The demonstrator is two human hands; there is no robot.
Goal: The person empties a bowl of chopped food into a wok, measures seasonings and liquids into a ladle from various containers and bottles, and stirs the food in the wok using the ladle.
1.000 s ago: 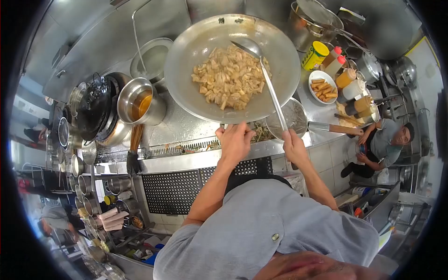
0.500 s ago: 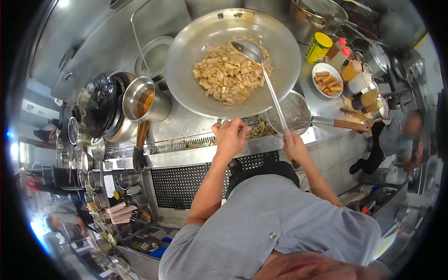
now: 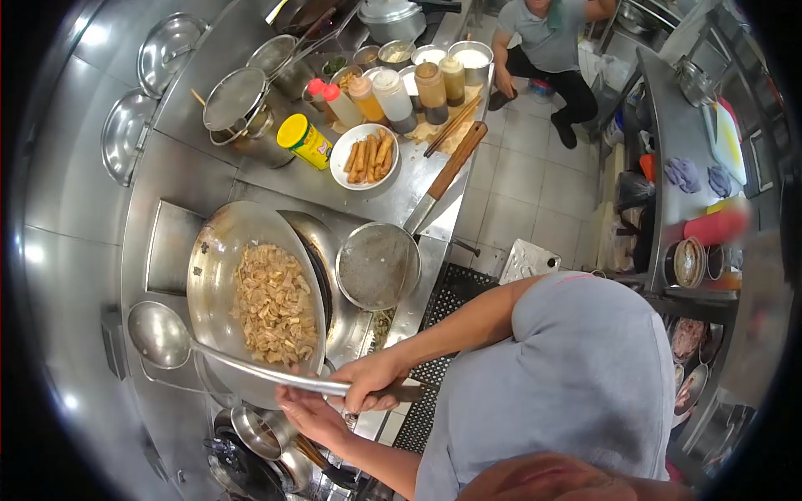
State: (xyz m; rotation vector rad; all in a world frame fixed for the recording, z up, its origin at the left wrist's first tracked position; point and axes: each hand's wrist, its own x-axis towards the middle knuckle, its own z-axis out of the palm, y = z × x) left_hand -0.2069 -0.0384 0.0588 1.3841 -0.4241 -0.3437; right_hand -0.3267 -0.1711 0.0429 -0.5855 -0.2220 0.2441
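Note:
A big metal wok (image 3: 215, 259) holds a heap of cut, light-brown meat pieces (image 3: 271, 305). It sits tilted, with part of the round burner (image 3: 338, 313) exposed beside it. My right hand (image 3: 372, 380) is closed around the handle of a long metal ladle (image 3: 159, 336). The ladle's bowl hangs past the wok's far-left rim, and its shaft crosses over the wok's lower part. Under that shaft, my left hand (image 3: 316, 416) grips the wok's near rim; the ladle hides some of its fingers.
A wood-handled strainer (image 3: 378, 267) rests beside the wok. Behind it are a white bowl (image 3: 338, 159) of fried rolls, a yellow can (image 3: 305, 142) and several squeeze bottles (image 3: 391, 96). Metal pots (image 3: 255, 430) stand at the lower left. Another person (image 3: 543, 50) is across the floor.
My view has swung to the right. The ladle has lifted out of the meat and now extends over the wok's rim. My hands have come closer together.

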